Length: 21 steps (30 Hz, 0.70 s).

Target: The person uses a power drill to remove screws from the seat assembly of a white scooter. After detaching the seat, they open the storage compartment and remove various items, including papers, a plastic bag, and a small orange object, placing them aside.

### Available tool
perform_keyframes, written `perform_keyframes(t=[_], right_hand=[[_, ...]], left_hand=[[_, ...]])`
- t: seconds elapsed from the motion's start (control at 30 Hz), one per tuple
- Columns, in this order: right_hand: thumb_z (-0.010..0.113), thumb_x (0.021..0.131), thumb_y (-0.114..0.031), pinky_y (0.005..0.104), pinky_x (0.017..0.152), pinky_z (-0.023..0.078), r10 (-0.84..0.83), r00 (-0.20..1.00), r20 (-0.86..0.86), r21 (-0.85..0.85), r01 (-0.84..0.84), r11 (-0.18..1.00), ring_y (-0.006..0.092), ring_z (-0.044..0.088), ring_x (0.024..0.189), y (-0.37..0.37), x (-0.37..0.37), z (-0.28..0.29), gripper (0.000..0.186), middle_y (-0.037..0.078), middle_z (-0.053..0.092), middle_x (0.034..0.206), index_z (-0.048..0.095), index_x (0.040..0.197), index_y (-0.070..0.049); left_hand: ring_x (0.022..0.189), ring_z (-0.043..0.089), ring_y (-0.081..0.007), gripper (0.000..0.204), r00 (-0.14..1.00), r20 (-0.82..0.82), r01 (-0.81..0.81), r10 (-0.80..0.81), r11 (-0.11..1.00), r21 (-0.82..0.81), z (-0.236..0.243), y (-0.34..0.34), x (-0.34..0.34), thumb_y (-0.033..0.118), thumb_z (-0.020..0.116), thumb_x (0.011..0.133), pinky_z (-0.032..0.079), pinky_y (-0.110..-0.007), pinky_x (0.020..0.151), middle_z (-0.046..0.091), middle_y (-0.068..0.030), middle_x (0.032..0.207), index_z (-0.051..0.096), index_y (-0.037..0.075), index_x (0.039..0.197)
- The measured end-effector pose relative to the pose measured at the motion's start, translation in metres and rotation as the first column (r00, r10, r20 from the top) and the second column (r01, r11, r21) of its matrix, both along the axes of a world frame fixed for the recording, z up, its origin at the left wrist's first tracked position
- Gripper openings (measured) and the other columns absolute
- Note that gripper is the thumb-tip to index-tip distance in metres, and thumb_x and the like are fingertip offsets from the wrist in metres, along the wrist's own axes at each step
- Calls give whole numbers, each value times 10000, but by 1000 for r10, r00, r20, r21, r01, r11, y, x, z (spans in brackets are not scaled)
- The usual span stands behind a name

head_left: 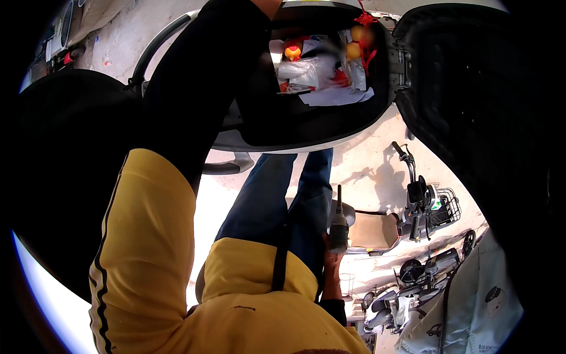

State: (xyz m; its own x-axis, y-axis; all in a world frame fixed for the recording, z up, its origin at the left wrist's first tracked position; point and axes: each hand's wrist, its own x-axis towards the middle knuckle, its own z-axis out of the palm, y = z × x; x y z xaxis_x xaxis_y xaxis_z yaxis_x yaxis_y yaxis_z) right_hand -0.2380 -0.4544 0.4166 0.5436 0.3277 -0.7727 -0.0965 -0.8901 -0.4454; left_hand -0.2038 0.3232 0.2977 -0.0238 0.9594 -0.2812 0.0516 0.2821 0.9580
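My left arm reaches up in a black sleeve, and only a sliver of my left hand (269,7) shows at the top edge, over the near-left side of an open scooter storage box (259,133). Its fingers are out of the picture. Low at my right side, my right hand (332,262) is closed round a dark power drill (339,233), whose thin bit points away from me. Inside the box lie clear plastic bags (306,72), white papers (336,97), orange round things (354,51) and a red cord (366,19).
The box's black lid (471,82) hangs open on hinges at the right. A black scooter seat (65,118) and grab rail (162,44) are on the left. A parked scooter (377,230) and several more (407,295) stand lower right, beside a pale printed cloth (471,307).
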Motion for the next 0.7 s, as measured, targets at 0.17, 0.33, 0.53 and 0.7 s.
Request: perform_keyframes(t=[0.17,0.33,0.53,0.7], right_hand=[[823,890,-184,413,696,514,-34,999,3,15,34,999,214,630,754,0,-12,-2,258,123,721,850,701,1010,10],[822,887,-194,411,705,519,-28,1000,0,28,28,999,227,642,764,0,-8,1,265,123,721,848,710,1022,5],[811,906,-219,408,895,505,-54,983,-174,-109,36,993,273,627,992,-19,-5,-11,418,137,706,1093,658,1217,14],[825,880,-185,405,715,523,-10,1000,0,9,10,1000,213,644,794,-16,1,-14,277,123,723,883,700,1019,19]], left_hand=[[1064,638,-309,462,934,-339,154,-118,985,82,-7,-1,-17,79,789,820,543,-420,845,625,-209,1207,605,-70,1217],[1179,594,-342,598,725,-679,314,-120,934,171,-2,-14,-38,110,804,817,529,-432,891,556,-236,1358,537,-58,1324],[910,668,-310,417,716,-693,589,-85,608,533,83,-136,-24,282,805,841,548,-406,737,662,-164,1044,675,19,1139],[1181,671,-386,883,328,-554,587,-765,624,-515,49,-223,-10,640,734,890,510,-441,1045,675,-279,1196,560,-91,1354]])
